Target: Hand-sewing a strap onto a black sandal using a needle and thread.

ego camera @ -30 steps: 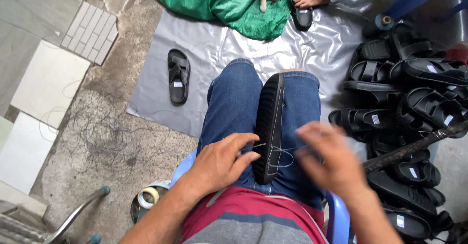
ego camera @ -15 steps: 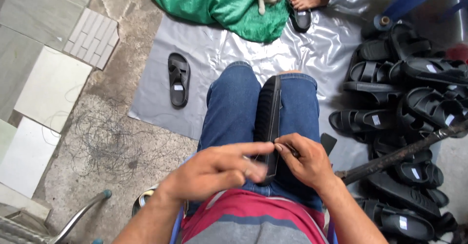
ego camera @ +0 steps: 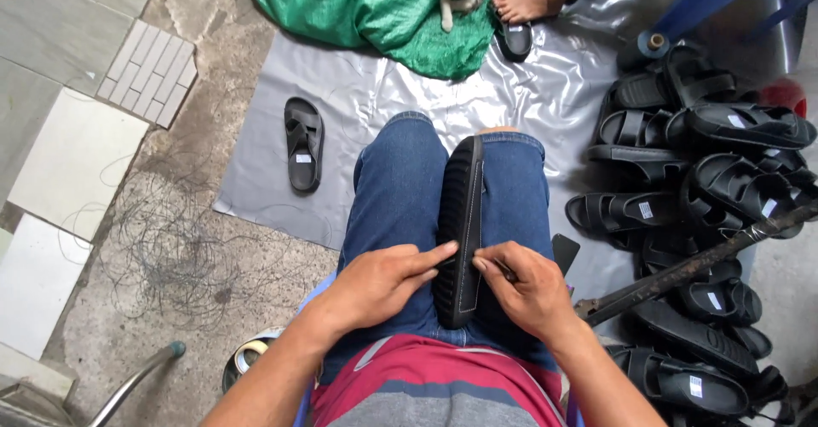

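Daylit concrete floor, pale tiles

A small floor-level shoemaking workshop. A pile of black sandals lies on a grey plastic sheet over rough concrete, beside tangled thread.

soft, even daylight; faint shadows; mild glare on the grey plastic sheet; sharp focus, slight wide-angle bending at edges.
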